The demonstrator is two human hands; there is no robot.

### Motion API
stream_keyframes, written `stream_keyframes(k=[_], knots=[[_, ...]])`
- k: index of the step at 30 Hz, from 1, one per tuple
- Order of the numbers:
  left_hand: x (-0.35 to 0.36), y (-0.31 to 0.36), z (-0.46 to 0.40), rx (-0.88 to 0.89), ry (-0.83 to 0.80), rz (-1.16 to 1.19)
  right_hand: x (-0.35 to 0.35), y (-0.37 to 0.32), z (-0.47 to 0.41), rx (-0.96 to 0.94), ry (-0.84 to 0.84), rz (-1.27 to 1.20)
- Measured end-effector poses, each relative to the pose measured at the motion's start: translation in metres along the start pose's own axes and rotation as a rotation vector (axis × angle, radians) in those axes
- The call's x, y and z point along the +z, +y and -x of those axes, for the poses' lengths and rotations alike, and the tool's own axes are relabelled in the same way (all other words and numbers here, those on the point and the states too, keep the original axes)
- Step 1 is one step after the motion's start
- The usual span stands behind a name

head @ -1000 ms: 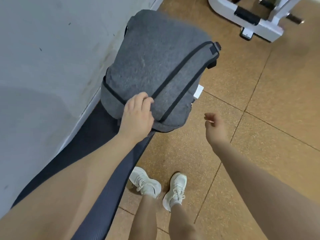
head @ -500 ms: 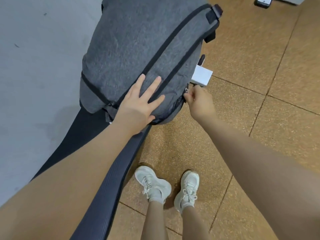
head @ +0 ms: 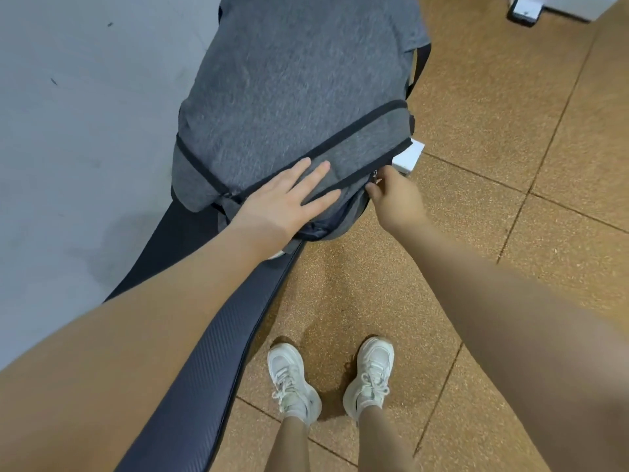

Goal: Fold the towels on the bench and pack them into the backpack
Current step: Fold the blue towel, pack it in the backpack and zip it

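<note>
A bulging grey backpack (head: 292, 86) with black zipper bands lies on the dark padded bench (head: 204, 369), its near end toward me. My left hand (head: 289, 199) rests flat on that near end, fingers spread, pressing the fabric. My right hand (head: 394, 195) pinches the small metal zipper pull (head: 375, 174) at the backpack's right near corner. No towel shows; the backpack's inside is hidden.
A grey wall (head: 85, 131) runs along the bench's left side. A white bench bracket (head: 408, 158) pokes out under the backpack's right edge. Brown tiled floor (head: 510, 165) lies to the right. My white shoes (head: 292, 383) stand by the bench. White gym equipment (head: 531, 8) sits far right.
My right hand came from the air to the backpack's right near corner and took the zipper pull. My left hand flattened from a curled grip to spread fingers. The view moved closer.
</note>
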State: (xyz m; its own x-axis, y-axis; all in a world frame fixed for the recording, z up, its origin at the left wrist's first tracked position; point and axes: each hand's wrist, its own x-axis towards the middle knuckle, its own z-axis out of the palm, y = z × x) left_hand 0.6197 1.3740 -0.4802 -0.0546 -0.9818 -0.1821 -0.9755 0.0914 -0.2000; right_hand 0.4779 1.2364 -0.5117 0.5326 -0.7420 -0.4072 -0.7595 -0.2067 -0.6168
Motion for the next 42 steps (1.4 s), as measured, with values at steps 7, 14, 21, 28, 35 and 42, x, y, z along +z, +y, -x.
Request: stream_keyframes(k=[7, 14, 21, 28, 35, 42], knots=[[-0.014, 0.002, 0.002, -0.221, -0.222, 0.027, -0.001, -0.003, 0.020, -0.072, 0.113, 0.436], [-0.010, -0.011, 0.010, -0.125, -0.191, 0.227, -0.003, -0.007, 0.053, -0.083, -0.050, 0.740], [-0.009, -0.014, 0.009, -0.079, -0.243, 0.285, 0.060, -0.043, 0.099, -0.180, -0.198, 0.603], [0.012, -0.001, 0.073, -0.252, 0.353, 0.552, 0.096, -0.061, 0.116, -0.097, -0.263, 0.317], [0.012, 0.061, 0.071, -1.420, 0.271, 1.566, 0.063, -0.052, 0.099, 0.555, -0.242, -0.754], [0.023, 0.074, 0.044, -1.437, 0.170, 1.752, 0.061, -0.065, 0.077, 0.717, -0.206, -0.839]])
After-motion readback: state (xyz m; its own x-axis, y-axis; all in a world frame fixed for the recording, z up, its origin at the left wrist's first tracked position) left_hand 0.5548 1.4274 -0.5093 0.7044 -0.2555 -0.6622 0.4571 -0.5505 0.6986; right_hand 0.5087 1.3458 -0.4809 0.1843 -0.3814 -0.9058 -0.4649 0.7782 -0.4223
